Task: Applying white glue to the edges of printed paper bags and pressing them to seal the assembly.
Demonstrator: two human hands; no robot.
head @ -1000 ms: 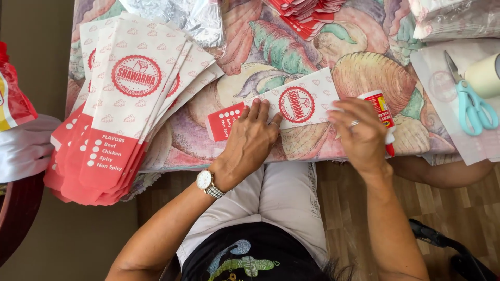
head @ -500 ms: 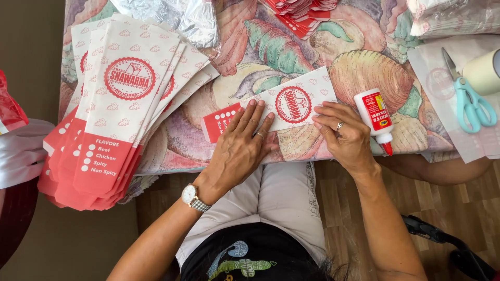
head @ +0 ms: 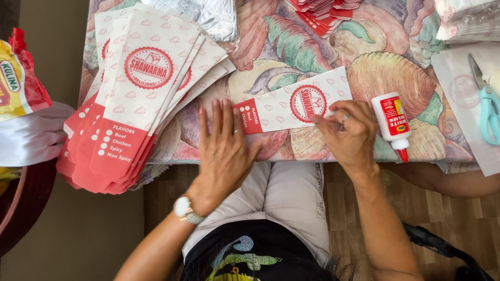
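The left hand (head: 224, 151) lies flat, fingers spread, pressing the red end of a narrow white-and-red paper sleeve (head: 291, 106), while the right hand (head: 350, 136) pinches its lower edge near the round red stamp. The sleeve lies slantwise on the patterned tabletop (head: 271, 47), near the front edge. It looks light, thin and easily creased, best held flat by its edges. Just right of it stands a small white glue bottle with a red tip (head: 391, 124); to the left fans a stack of matching paper bags (head: 135, 99); teal scissors (head: 487, 104) lie far right.
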